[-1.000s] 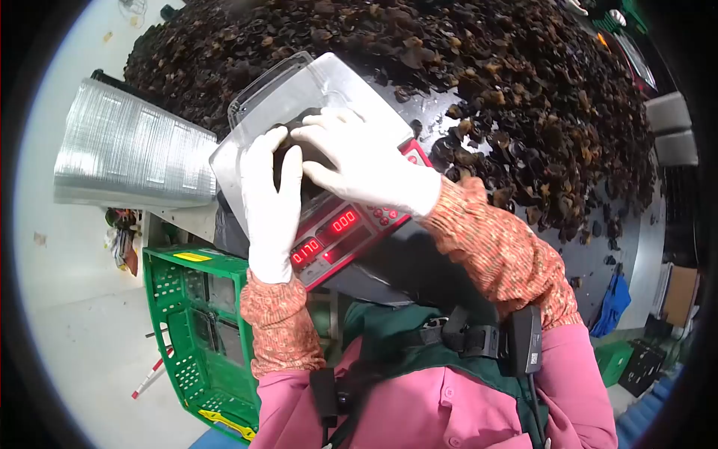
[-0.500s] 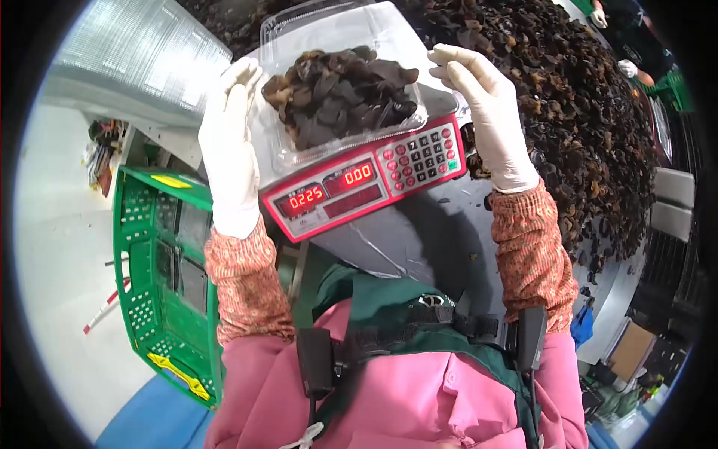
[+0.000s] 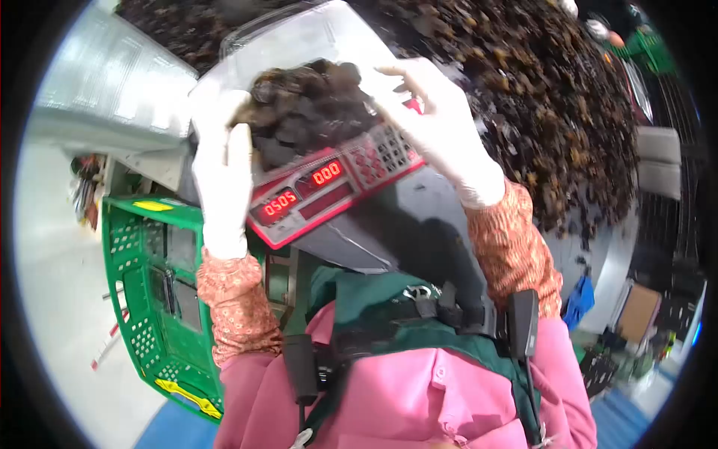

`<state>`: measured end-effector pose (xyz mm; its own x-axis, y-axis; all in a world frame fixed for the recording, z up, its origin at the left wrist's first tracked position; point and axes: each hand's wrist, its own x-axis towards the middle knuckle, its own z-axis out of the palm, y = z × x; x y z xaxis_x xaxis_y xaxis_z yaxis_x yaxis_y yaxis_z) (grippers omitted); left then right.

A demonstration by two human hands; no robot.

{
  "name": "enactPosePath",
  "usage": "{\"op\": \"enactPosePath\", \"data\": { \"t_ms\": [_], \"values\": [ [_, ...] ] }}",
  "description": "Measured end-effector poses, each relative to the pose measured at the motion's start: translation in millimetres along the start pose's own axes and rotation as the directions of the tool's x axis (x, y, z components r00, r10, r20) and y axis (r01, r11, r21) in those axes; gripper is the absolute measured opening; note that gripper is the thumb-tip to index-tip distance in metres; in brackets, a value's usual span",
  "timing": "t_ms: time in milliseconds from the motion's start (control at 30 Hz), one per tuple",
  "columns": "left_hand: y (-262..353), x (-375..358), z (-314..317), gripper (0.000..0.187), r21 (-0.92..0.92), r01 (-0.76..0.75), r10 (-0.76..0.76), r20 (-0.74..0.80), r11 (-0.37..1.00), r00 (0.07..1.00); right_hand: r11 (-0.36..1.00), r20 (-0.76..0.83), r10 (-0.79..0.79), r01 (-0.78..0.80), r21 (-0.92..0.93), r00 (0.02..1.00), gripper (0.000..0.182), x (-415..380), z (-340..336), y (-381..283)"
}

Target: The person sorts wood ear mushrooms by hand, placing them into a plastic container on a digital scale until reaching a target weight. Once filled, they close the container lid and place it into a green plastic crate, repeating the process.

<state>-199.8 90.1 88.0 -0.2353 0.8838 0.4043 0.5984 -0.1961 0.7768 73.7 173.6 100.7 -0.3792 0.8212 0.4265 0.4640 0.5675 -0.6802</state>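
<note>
A clear plastic container (image 3: 329,37) with its lid raised stands on a red digital scale (image 3: 336,191). Dark, ear-shaped fungus pieces (image 3: 303,112) fill its base. My left hand (image 3: 224,157), in a white glove, is at the container's left side, thumb and fingers around its edge. My right hand (image 3: 441,123), also gloved, holds the container's right side, its fingers reaching over the edge. Both hands are slightly blurred. Red digits are lit on the scale's displays.
A large heap of dark fungus (image 3: 538,112) spreads behind and to the right. Stacked clear containers (image 3: 112,75) stand at the upper left. A green crate (image 3: 142,299) is at the lower left. Part of a co-worker's gloved hand (image 3: 597,30) shows at the upper right.
Both hands have closed in on the container from beside it. The left display's reading has gone up from 0.225 to about 0.505. The whole view has shifted somewhat.
</note>
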Motion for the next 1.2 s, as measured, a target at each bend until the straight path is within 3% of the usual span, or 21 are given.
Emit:
{"op": "enactPosePath", "data": {
  "t_ms": [33,100,133,167,200,233,267,300,367,433,467,533,600,700,833,900,967,1033,1100,1167,1200],
  "values": [
    [2.4,-2.0,4.1,0.037,-0.007,-0.006,0.005,-0.062,1.000,0.998,0.998,-0.060,0.035,-0.032,0.055,0.998,0.029,-1.9,-11.2,-4.0],
    [20.3,-7.8,1.8,0.038,0.170,-0.039,0.061,-0.126,0.985,0.990,0.992,-0.209,0.127,-0.120,0.043,0.970,0.026,-23.3,-23.6,-5.2],
    [10.9,-11.5,2.8,0.039,0.013,-0.012,0.014,-0.185,1.000,0.983,0.990,-0.255,-0.030,-0.007,-0.142,0.966,0.025,-43.1,-19.6,0.4],
    [9.0,-15.4,0.3,0.039,0.131,-0.039,0.065,-0.203,0.991,0.977,0.919,-0.232,-0.284,0.196,-0.341,0.930,0.018,-68.6,-12.0,2.8],
    [14.9,-19.0,1.3,0.038,0.155,0.045,-0.007,-0.239,0.987,0.971,0.916,0.053,-0.185,0.191,-0.353,0.981,0.015,-95.7,-13.6,-17.4],
    [13.0,-20.6,2.4,0.037,0.105,-0.026,0.052,-0.253,0.994,0.966,0.974,0.389,0.036,0.054,-0.218,0.920,0.013,-116.2,-3.2,-25.7],
    [13.9,-21.7,1.7,0.037,0.154,0.002,0.040,-0.270,0.988,0.962,0.992,0.633,0.085,-0.003,-0.129,0.770,0.021,-151.6,22.0,-21.2],
    [16.7,-20.7,0.3,0.037,0.263,-0.009,0.078,-0.253,0.965,0.964,0.979,0.259,-0.189,0.202,-0.024,0.947,0.043,-234.8,72.5,12.2],
    [18.9,-19.5,10.6,0.038,-0.049,0.078,-0.089,-0.295,0.996,0.951,0.959,0.401,-0.053,0.159,-0.236,0.914,0.059,-203.8,45.6,1.2],
    [19.3,-14.7,13.0,0.040,0.107,0.029,-0.002,-0.247,0.994,0.969,0.958,0.402,-0.061,0.167,-0.233,0.914,0.070,-200.2,49.1,22.8],
    [18.2,-11.9,14.5,0.041,0.093,0.048,-0.025,-0.236,0.995,0.971,0.957,0.312,-0.071,0.153,-0.246,0.948,0.074,-204.8,51.1,24.1],
    [22.6,-9.0,15.0,0.043,0.190,0.013,0.024,-0.192,0.982,0.981,0.900,0.162,0.192,-0.108,-0.423,0.968,0.073,-214.0,22.3,25.7],
    [17.7,-8.2,10.1,0.044,0.247,0.014,0.032,-0.181,0.969,0.983,0.738,-0.002,0.400,-0.323,-0.592,0.917,0.072,-233.3,-16.3,37.6],
    [14.9,-9.7,10.7,0.044,0.272,0.048,-0.003,-0.164,0.961,0.987,0.421,-0.228,0.585,-0.532,-0.735,0.779,0.071,-292.0,-69.6,36.3],
    [3.7,-9.8,12.9,0.044,0.181,0.098,-0.068,-0.163,0.979,0.984,0.001,-0.527,0.618,-0.671,-0.742,0.584,0.071,-394.2,-92.9,24.1],
    [0.2,-7.3,13.7,0.045,0.141,0.102,-0.078,-0.169,0.985,0.983,-0.201,-0.589,0.657,-0.644,-0.738,0.470,0.070,-450.9,-104.0,14.7],
    [-1.1,-5.1,12.0,0.045,0.173,0.092,-0.064,-0.162,0.981,0.985,-0.289,-0.660,0.636,-0.671,-0.683,0.399,0.066,-499.1,-112.6,-2.0],
    [-6.2,-3.7,6.7,0.043,0.212,0.062,-0.030,-0.150,0.975,0.988,-0.301,-0.633,0.738,-0.728,-0.617,0.232,0.053,-523.1,-131.4,-26.6],
    [-15.0,-8.0,2.0,0.042,0.326,-0.005,0.044,-0.114,0.945,0.993,-0.452,-0.417,0.880,-0.670,-0.588,-0.228,0.047,-483.5,-164.1,-51.2],
    [2.6,-11.2,9.2,0.040,0.074,0.162,-0.142,-0.218,0.984,0.965,-0.327,-0.571,0.815,-0.734,-0.595,0.100,0.040,-451.8,-170.5,-50.1],
    [0.6,-9.2,5.2,0.040,0.135,0.119,-0.086,-0.224,0.984,0.971,-0.147,-0.569,0.788,-0.827,-0.543,0.233,0.032,-429.4,-172.7,-36.6]
  ]
}}
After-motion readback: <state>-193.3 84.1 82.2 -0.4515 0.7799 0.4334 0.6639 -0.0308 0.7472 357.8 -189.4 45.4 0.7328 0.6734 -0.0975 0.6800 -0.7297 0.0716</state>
